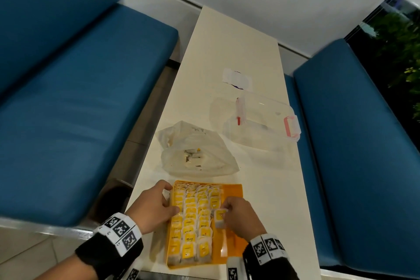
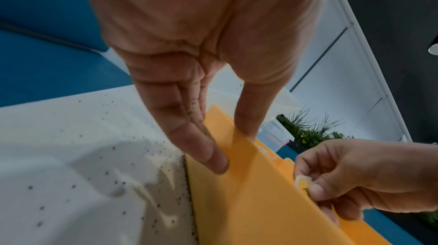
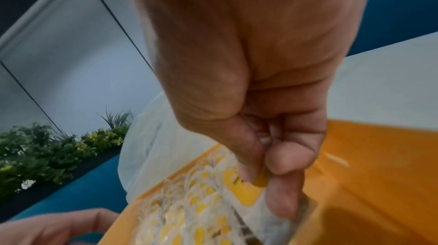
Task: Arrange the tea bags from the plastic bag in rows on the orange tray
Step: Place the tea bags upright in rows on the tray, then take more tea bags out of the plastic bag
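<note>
The orange tray (image 1: 231,191) lies at the near end of the table, and rows of tea bags (image 1: 193,218) with yellow tags fill its left part. My left hand (image 1: 170,198) holds the tray's left wall, fingers flat on the outside and thumb over the rim (image 2: 233,148). My right hand (image 1: 223,213) pinches one tea bag (image 1: 220,217) by its yellow tag, just right of the rows and low over the tray floor (image 3: 367,164). The right wrist view shows the thumb and fingers (image 3: 260,174) closed on that tea bag (image 3: 244,193). Beyond the tray sits the crumpled plastic bag (image 1: 195,154), a few bags inside.
A clear plastic box (image 1: 261,120) with pink latches stands at the right beyond the bag, and a white paper patch (image 1: 236,78) lies further back. The narrow white table (image 1: 227,41) runs between two blue benches (image 1: 68,98). The tray's right strip is bare orange.
</note>
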